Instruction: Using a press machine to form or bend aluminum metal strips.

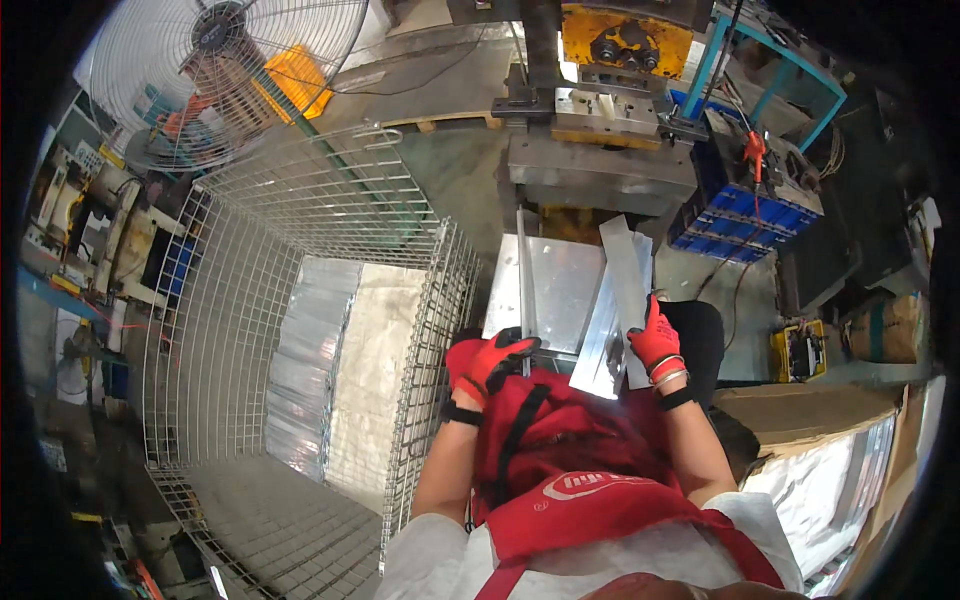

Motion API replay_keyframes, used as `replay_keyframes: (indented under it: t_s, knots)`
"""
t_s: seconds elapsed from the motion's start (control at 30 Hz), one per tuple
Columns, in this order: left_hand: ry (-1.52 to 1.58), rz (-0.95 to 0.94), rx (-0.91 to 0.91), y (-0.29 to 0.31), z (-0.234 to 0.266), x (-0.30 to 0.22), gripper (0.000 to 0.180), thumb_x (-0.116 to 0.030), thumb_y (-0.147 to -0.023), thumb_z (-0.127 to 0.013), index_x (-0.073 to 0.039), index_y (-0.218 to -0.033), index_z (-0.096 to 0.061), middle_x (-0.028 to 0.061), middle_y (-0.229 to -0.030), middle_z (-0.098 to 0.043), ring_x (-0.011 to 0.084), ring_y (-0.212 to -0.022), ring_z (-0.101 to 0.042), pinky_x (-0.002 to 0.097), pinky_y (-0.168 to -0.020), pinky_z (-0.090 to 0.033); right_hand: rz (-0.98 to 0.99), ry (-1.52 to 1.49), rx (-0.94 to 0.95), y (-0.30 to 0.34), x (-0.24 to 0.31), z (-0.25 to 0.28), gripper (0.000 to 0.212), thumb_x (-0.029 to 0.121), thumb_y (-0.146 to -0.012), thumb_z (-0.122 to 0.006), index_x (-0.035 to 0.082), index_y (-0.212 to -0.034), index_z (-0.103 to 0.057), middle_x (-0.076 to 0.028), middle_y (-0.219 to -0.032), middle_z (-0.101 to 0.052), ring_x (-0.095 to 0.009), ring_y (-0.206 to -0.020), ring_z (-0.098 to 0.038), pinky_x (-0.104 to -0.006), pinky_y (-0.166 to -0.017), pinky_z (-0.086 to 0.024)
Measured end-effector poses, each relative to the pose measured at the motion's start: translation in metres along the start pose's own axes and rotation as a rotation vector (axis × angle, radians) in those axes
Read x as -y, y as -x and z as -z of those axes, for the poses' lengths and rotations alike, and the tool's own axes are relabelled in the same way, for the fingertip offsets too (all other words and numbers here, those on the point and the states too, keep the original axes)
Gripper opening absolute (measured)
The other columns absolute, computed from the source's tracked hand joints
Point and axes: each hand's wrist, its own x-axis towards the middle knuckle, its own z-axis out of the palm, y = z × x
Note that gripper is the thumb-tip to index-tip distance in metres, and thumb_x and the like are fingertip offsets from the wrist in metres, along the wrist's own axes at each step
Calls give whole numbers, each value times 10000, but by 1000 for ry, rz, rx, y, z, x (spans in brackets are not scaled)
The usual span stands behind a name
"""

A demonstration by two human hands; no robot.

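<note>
In front of our red apron (pixel 585 515), above a grey metal counter (pixel 565 275), we are handling bare metal pieces with both gloved hands. Our left hand (pixel 492 362) is holding a narrow strip (pixel 524 270) near its lower end; its grip is clamping on the metal, and the strip is pointing away from us across the counter. Our right hand (pixel 656 345) is holding a wider flat strip (pixel 626 270) by its right edge, that grip clamping on it too. Just beside and partly beneath this piece, shiny strips (pixel 598 345) are slanting towards our lap.

On our left, a wire basket (pixel 215 350) is containing stacked metal pieces (pixel 305 370) next to a beige sheet (pixel 370 380), and a large fan (pixel 220 75) is standing beyond it. Ahead of us, a press (pixel 625 45) with a yellow part is rising behind the counter, while a blue crate (pixel 745 215) is sitting to its right. An open carton (pixel 805 415) is lying near our right side.
</note>
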Motion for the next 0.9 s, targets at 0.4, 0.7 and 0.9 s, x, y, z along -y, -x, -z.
replay_keyframes:
  t_s: [0.4, 0.7, 0.9]
  knots:
    - [-210, -145, 47, 28, -5, 13, 640, -47, -704, -684, -26, -1264, -374, 41, -1052, -516, 105, -903, -521, 249, -767, -450, 63, 297, -117, 16, 35, 50, 767, 508, -657, -627, 26, -1211, -405, -202, -1125, -467, -336, -1036, -467, -405, -815, -409]
    - [-299, -410, 55, 12, -34, -42, 844, -110, -588, -781, -39, -1284, -309, 104, -1188, -448, 231, -1099, -461, 337, -926, -391, 611, -1374, 596, 16, 110, 153, 776, 16, -690, -690, 62, -1340, -267, -77, -1293, -384, -157, -1158, -372, -329, -968, -336]
    - [-308, -391, -82, -37, -28, -2, 865, -100, -542, -764, -88, -1288, -325, 144, -1200, -430, 310, -1138, -427, 372, -931, -385, 1016, -907, 336, 21, 135, 158, 852, 136, -555, -770, 28, -1283, -342, -108, -1200, -465, -208, -1128, -430, -346, -958, -336]
